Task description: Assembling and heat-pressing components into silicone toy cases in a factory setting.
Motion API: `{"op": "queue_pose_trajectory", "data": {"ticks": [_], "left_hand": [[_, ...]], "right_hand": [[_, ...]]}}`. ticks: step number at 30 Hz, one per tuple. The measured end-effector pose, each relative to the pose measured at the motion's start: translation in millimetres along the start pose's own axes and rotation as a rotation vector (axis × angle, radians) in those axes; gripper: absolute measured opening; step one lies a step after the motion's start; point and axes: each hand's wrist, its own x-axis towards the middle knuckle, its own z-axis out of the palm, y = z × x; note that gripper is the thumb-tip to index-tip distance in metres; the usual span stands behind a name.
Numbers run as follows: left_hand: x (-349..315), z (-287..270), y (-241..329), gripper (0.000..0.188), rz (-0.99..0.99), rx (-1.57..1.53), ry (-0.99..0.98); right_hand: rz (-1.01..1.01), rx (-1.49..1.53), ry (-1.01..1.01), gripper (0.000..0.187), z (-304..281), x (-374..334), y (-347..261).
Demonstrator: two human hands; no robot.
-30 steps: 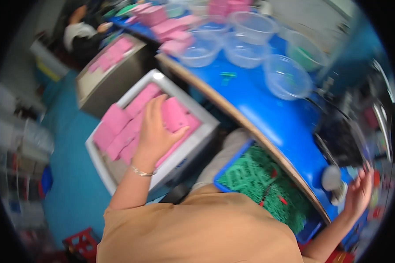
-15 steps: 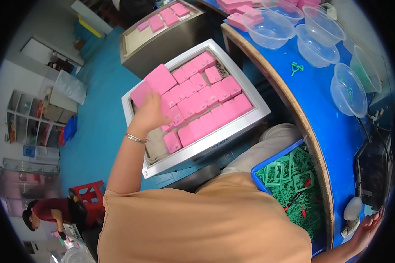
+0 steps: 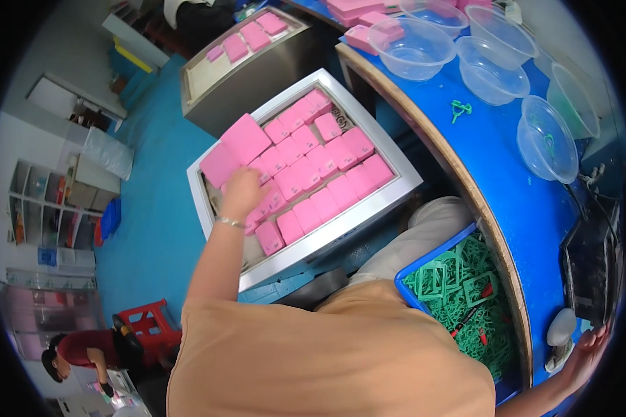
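Note:
My left hand (image 3: 245, 192) is over the left part of a white-framed tray (image 3: 334, 224), its fingers bent down among the pink blocks. Its fingertips are partly hidden, so I cannot tell whether they grip a block. Rows of small pink blocks (image 3: 325, 200) fill much of the tray. Beyond the hand lie two larger flat pink slabs, one square slab (image 3: 247, 137) and one slab (image 3: 219, 165) beside it. At the far right my right hand (image 3: 583, 358) rests by the blue table's edge, fingers stretched out, near a pale rounded object (image 3: 561, 326). I see nothing held in it.
A blue bin (image 3: 405, 281) of green plastic scraps and red-handled tools sits against the blue table (image 3: 459, 149). Clear plastic bowls (image 3: 414, 52) and pink blocks stand on the table. Another metal-sided tray (image 3: 247, 83) is behind. A person (image 3: 94, 351) works at lower left.
My left hand has moved from the flat slab toward me and slightly right, down over the small blocks. The view has shifted a little. My right hand stays about where it was.

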Motion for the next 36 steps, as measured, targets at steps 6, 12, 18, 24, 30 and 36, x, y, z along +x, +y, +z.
{"op": "queue_pose_trajectory", "data": {"ticks": [6, 12, 18, 24, 30, 36], "left_hand": [[111, 34, 63, 0.034, 0.343, -0.157, 0.340], [161, 18, 77, 0.055, 0.168, 0.011, -0.113], [134, 9, 99, 0.042, 0.106, -0.610, 0.085], [25, -31, 201, 0.042, 0.698, -0.749, 0.454], [-78, -81, 301, 0.055, 1.299, -0.987, 0.338], [-90, -91, 328, 0.063, 1.472, -1.185, -0.721]], "right_hand": [[-0.010, -0.056, 0.180, 0.040, 79, -32, -4], [-0.026, -0.112, 0.303, 0.040, 96, -70, -16], [-0.190, -0.282, 0.206, 0.027, 130, -95, -7], [0.361, 0.002, -0.371, 0.017, 217, -94, 26], [0.465, 0.204, -0.606, 0.040, 253, -91, 83], [0.285, -0.135, -0.401, 0.036, 249, -99, 67]]}}
